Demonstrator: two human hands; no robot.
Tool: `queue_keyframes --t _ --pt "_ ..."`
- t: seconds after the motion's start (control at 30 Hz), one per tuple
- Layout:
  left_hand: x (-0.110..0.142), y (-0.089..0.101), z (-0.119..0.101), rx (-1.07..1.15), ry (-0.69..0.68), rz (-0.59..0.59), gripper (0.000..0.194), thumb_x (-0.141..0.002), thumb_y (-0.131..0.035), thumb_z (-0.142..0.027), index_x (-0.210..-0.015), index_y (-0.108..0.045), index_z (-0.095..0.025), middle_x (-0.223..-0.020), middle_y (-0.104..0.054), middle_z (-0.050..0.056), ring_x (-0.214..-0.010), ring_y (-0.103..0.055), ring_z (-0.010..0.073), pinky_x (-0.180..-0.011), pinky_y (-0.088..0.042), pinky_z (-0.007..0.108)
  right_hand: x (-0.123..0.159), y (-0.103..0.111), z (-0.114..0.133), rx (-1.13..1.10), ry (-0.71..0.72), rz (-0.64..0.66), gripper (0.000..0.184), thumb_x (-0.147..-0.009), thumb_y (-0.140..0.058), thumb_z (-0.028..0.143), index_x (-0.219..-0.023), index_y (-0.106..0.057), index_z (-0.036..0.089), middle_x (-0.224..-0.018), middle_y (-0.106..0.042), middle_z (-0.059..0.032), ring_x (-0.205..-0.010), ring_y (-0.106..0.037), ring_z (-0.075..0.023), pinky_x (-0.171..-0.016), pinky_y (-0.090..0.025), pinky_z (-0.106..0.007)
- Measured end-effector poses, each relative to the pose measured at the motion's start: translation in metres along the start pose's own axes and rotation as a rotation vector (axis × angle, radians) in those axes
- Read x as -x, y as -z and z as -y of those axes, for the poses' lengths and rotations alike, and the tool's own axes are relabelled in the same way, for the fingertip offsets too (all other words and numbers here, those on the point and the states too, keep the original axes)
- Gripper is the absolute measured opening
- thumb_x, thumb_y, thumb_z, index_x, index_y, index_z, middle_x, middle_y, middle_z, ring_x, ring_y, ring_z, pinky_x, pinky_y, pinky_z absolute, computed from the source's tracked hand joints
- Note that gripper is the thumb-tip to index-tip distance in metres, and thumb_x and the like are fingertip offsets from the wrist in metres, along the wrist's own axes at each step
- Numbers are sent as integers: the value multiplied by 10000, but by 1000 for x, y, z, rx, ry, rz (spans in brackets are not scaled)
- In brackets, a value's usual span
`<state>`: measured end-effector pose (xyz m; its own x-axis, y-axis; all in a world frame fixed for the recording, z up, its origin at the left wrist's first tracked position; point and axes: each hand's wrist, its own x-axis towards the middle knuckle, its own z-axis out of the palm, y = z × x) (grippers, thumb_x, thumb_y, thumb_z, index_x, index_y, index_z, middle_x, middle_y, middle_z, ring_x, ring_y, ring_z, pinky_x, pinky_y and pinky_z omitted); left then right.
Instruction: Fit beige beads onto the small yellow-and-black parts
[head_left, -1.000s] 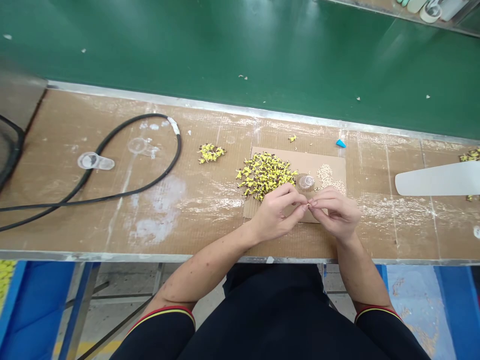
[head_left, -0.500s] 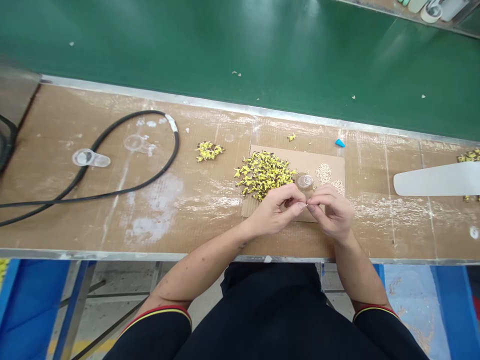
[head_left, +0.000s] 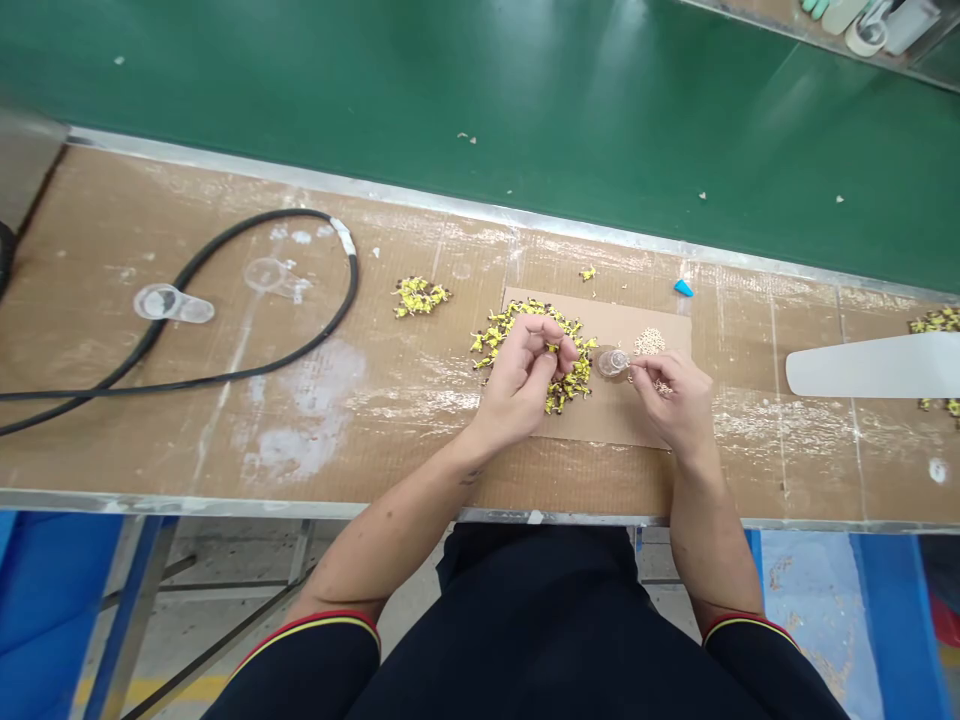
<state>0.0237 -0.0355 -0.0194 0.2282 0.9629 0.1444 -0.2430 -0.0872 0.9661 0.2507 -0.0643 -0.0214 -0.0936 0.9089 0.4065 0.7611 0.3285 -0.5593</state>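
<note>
Clock positions taken from the cup as dial centre.

Cup (head_left: pixel 611 362), clear: on the card (head_left: pixel 600 425), beside the right fingertips.
Pile (head_left: pixel 574 382), small yellow-and-dark figures: nine o'clock, spilling past the card's edge.
Beads (head_left: pixel 649 342), pale: two o'clock, with others at four, partly under the right hand.
Left hand (head_left: pixel 521 375): nine o'clock, over the pile, fingers curled; yellow shows between them. Cannot tell whether a figure is pinched or the pile shows behind.
Right hand (head_left: pixel 682 405): four o'clock, thumb and forefinger near each other beside the cup. Cannot tell whether they press together or pinch anything.
Cluster (head_left: pixel 420 297), yellow: ten o'clock, well apart.
Cap (head_left: pixel 683 288), blue: between one and two.

Hazards, as judged: a sideways knock from the right fingers could tip the cup; a dragging right palm could scatter beads; a sweeping left hand could push figures off the card.
</note>
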Motion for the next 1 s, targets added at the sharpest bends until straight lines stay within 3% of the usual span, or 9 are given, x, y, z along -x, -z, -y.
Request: queue_keyframes --t 0.23,0.43,0.67,0.8,1.0 --pt "3 -3 -7 -8 -2 -15 210 -981 -533 -153 -1170 -488 -234 -1123 -745 59 -940 -761 152 -893 -618 348 1 -4 1 88 13 50 161 -979 -594 248 -853 -690 218 -695 -598 -5 -649 -552 -166 -646 -440 -306" --pt "5 -4 -10 2 34 -35 230 -984 -598 -190 -1209 -555 -215 -1105 -771 65 -1008 -780 178 -892 -646 321 1 -5 3 133 13 50 165 -982 -591 262 -860 -697 227 -722 -634 -23 -680 -566 -184 -670 -447 -323" --pt "4 -5 -9 -44 2 -46 107 -970 -642 -231 -1046 -691 -174 -1041 -750 73 -974 -778 181 -900 -649 314 0 -6 3 175 45 37 164 -985 -593 256 -853 -688 232 -712 -626 -19 -673 -560 -186 -665 -452 -320" --pt "4 -5 -7 -21 -29 -78 92 -946 -688 -252 -988 -683 -170 -1054 -682 59 -911 -780 160 -865 -644 280 0 -6 3 152 30 40 151 -977 -599 243 -852 -683 224 -716 -624 -20 -677 -558 -186 -673 -450 -324" --pt "3 -6 -6 86 127 -14 125 -937 -691 -254 -989 -605 -180 -884 -702 36 -854 -775 169 -764 -634 279 -1 -5 8 7 -17 -41 136 -966 -613 248 -848 -680 232 -675 -580 9 -618 -536 -161 -622 -449 -310"
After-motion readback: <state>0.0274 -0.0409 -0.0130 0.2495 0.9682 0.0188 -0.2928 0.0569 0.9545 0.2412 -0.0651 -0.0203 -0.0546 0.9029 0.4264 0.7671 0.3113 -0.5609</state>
